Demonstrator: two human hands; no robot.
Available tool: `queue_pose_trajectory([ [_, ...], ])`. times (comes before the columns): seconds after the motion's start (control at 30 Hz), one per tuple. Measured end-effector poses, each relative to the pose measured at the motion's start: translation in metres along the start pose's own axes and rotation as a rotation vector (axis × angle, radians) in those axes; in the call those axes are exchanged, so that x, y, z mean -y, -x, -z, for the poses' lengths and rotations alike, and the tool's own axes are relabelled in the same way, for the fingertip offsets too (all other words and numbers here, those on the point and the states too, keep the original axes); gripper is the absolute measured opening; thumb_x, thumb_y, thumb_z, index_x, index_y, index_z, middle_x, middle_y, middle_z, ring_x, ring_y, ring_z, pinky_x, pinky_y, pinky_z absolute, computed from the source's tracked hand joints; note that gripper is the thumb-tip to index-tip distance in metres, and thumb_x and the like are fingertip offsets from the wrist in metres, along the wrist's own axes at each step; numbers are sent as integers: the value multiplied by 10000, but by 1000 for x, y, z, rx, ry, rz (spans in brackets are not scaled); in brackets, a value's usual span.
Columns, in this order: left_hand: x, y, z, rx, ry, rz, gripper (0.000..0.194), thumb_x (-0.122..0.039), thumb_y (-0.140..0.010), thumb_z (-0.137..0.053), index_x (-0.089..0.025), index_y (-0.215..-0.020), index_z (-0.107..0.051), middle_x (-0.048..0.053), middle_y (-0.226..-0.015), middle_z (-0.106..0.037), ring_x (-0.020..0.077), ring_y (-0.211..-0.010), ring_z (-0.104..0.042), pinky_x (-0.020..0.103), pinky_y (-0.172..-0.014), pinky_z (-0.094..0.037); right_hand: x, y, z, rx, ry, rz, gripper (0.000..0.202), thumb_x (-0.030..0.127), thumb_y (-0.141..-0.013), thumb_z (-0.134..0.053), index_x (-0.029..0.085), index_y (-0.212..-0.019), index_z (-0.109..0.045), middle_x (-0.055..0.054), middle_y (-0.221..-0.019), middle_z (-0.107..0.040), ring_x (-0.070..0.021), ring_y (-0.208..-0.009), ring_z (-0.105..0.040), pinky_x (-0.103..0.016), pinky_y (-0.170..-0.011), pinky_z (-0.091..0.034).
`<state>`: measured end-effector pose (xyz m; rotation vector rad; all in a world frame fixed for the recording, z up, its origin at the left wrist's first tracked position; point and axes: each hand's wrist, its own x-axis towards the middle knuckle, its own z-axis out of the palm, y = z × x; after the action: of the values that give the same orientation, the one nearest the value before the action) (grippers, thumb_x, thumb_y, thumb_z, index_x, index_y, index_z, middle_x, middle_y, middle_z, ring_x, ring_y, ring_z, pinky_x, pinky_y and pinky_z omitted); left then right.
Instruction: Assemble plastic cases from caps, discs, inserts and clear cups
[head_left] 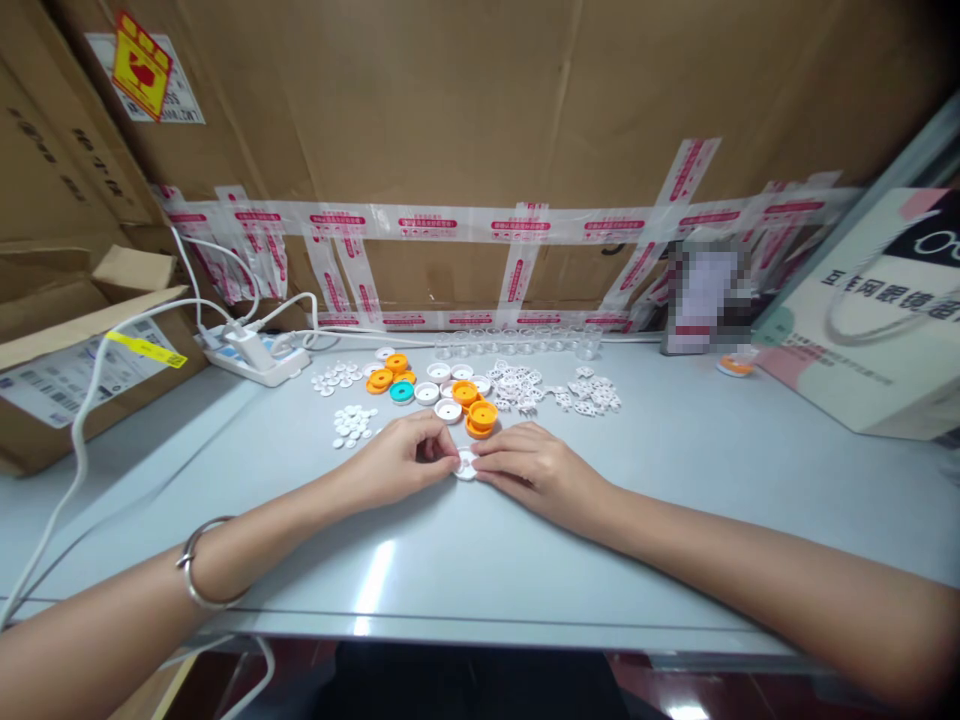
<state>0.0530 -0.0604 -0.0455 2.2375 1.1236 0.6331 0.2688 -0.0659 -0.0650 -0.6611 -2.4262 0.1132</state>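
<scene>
Pinching a small white disc at its left edge, the left hand has its grip drawn narrow, and the right hand closes its fingertips on the opposite edge. The disc is between the two hands, over the worktop, just in front of the orange round dishes.

These dishes are shallow, with raised rims; some overlap others, and the tops that show hold no loose parts. White round dishes lie among and beside them, with one teal dish to the left. Behind stands a row of small clear cups; whether anything is inside them is too small to tell.

Small white buttons lie loose in two groups left of the dishes, and white openwork pieces are spread to the right.

At the far left, a cardboard box stands with its flaps open, but its contents cannot be made out. A white power strip beside it has plugs in it. At the right stands a printed carrier bag, its inside hidden. A large carton, taped along its lower part, fills the back.
</scene>
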Motion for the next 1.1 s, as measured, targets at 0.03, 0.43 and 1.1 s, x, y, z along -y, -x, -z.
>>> queue_pose_trajectory([
  [0.03, 1, 0, -1, -1, 7, 9, 145, -270, -779, -572, -149, -714, -617, -8, -702, -507, 94, -613, -482, 197, -546, -391, 0, 0, 0, -2, 1, 4, 156, 225, -864, -547, 195, -951, -674, -57, -968, -711, -172, -906, -647, -326, -806, -467],
  [0.43, 5, -4, -10, 13, 107, 112, 98, -230, -728, -571, -149, -673, -558, -29, -644, -497, 85, -559, -434, 191, -505, -339, -3, 2, -4, -50, 17, 78, 155, 200, -859, -554, 186, -955, -675, -60, -962, -704, -163, -887, -640, -314, -782, -485],
  [1.1, 51, -5, 83, 0, -463, 203, 156, -295, -725, -597, -181, -762, -697, 36, -750, -698, 178, -686, -618, 255, -637, -442, 3, -3, 4, -84, -131, 20, 159, 222, -815, -618, 179, -964, -654, -75, -957, -712, -172, -910, -657, -321, -814, -500],
])
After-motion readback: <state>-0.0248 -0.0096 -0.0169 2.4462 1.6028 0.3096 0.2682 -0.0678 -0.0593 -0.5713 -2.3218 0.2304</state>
